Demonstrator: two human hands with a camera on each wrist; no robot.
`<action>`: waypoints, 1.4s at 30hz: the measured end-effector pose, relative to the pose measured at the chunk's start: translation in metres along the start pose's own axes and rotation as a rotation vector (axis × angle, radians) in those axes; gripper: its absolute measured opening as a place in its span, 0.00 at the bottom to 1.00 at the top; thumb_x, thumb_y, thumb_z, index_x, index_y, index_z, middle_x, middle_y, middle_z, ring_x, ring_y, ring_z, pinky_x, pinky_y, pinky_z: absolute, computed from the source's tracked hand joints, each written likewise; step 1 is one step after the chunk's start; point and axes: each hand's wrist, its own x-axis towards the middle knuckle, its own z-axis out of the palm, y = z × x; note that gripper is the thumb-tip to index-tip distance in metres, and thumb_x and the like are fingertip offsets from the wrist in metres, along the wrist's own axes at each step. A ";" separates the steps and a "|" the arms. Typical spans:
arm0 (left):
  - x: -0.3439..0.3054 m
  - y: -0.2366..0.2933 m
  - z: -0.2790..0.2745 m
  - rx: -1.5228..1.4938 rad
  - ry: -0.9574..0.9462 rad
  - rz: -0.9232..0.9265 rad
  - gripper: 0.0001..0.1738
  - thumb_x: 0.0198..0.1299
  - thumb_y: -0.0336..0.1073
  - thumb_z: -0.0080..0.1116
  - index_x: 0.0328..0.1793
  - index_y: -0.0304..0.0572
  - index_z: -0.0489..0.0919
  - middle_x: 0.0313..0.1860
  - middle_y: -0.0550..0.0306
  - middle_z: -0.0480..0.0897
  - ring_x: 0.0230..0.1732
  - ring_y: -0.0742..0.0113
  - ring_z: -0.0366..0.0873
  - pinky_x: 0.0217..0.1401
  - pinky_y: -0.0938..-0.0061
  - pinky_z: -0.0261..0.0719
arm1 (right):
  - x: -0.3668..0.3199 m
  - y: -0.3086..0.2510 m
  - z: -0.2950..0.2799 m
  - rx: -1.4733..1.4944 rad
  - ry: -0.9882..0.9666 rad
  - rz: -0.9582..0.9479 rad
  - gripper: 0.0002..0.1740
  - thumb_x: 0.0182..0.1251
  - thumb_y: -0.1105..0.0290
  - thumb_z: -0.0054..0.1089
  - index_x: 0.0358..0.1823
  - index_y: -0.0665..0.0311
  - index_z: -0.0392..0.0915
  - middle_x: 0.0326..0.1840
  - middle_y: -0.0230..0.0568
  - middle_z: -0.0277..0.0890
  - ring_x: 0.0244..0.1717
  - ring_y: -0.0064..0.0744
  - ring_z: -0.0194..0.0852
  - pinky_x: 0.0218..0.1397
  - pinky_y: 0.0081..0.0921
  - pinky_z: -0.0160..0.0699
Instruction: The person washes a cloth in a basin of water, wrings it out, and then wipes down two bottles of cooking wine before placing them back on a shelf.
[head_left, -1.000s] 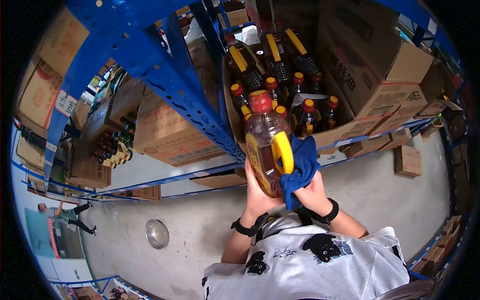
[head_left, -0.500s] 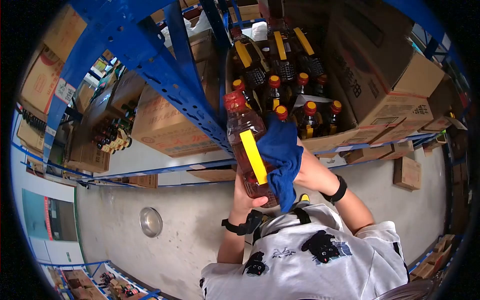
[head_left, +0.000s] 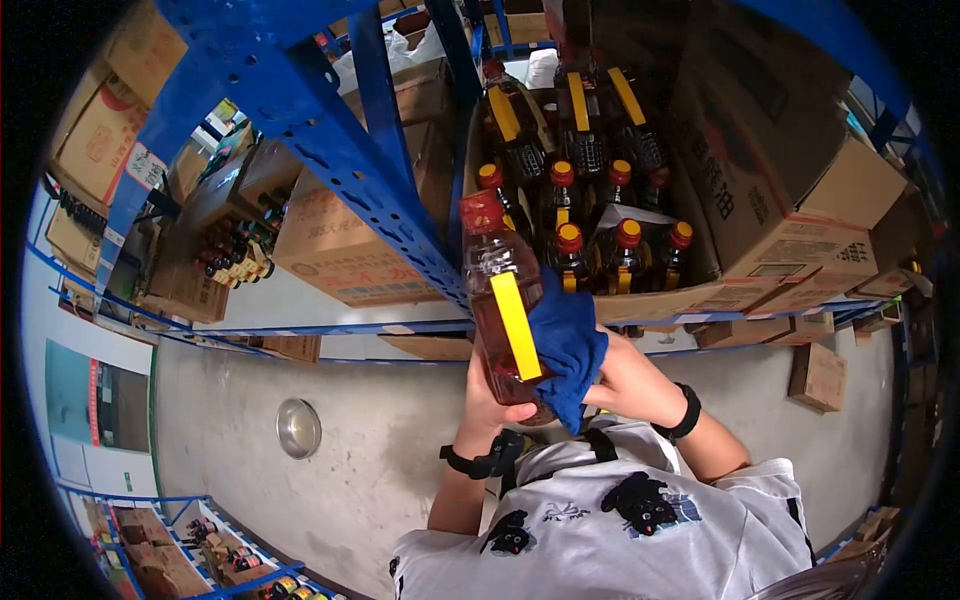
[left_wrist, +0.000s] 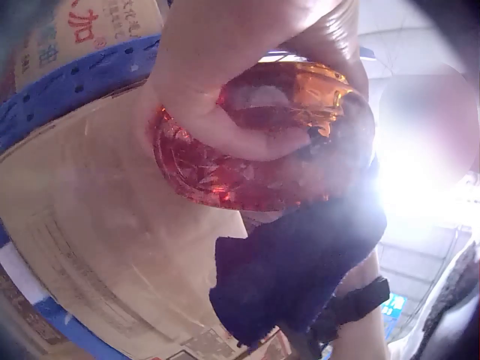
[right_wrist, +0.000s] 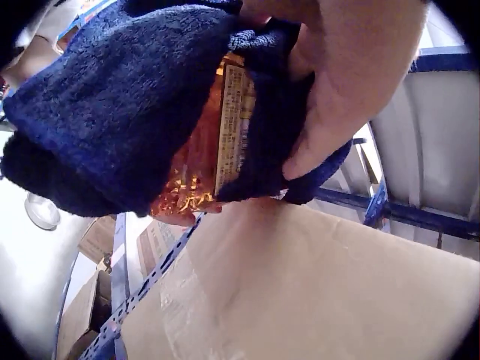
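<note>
A large clear bottle (head_left: 490,320) of reddish-brown liquid, with a red cap and a yellow handle, tilts in front of the shelf in the head view. My left hand (head_left: 486,392) grips it around the base; in the left wrist view the thumb (left_wrist: 262,142) lies across the bottle's bottom. The right hand (head_left: 625,375) holds a dark blue cloth (head_left: 568,345) against the bottle's right side. Close up in the right wrist view, the cloth (right_wrist: 127,112) wraps the bottle, with a strip of label (right_wrist: 231,127) showing between its folds.
Behind the bottle, an open carton (head_left: 690,300) holds several similar bottles with red-and-yellow caps. A blue perforated shelf post (head_left: 350,190) stands just left of it. More cartons (head_left: 360,245) sit along the shelf. A metal bowl (head_left: 298,428) lies on the floor.
The bottle has moved left and turned, so its handle now faces the camera. The right hand has shifted the cloth along its side. A person at the far left has left view.
</note>
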 end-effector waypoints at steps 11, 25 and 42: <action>-0.004 -0.005 0.004 0.064 0.009 0.009 0.61 0.26 0.41 0.75 0.67 0.40 0.47 0.59 0.55 0.61 0.59 0.65 0.62 0.61 0.69 0.63 | -0.038 0.022 0.015 0.117 0.419 0.117 0.19 0.43 0.72 0.67 0.40 0.68 0.77 0.35 0.40 0.78 0.36 0.34 0.76 0.43 0.23 0.72; 0.008 0.009 0.040 0.274 0.009 0.239 0.61 0.27 0.29 0.71 0.68 0.38 0.43 0.58 0.52 0.62 0.59 0.63 0.63 0.60 0.67 0.65 | -0.037 0.009 0.028 -0.079 0.621 -0.041 0.16 0.42 0.73 0.68 0.34 0.70 0.78 0.36 0.47 0.77 0.35 0.41 0.77 0.43 0.26 0.73; 0.005 -0.009 0.060 0.785 0.414 0.355 0.49 0.44 0.35 0.66 0.69 0.41 0.48 0.56 0.43 0.58 0.58 0.53 0.61 0.61 0.64 0.59 | -0.012 -0.034 0.028 -0.709 0.142 -0.020 0.27 0.53 0.66 0.49 0.54 0.73 0.64 0.60 0.55 0.57 0.65 0.56 0.49 0.66 0.61 0.23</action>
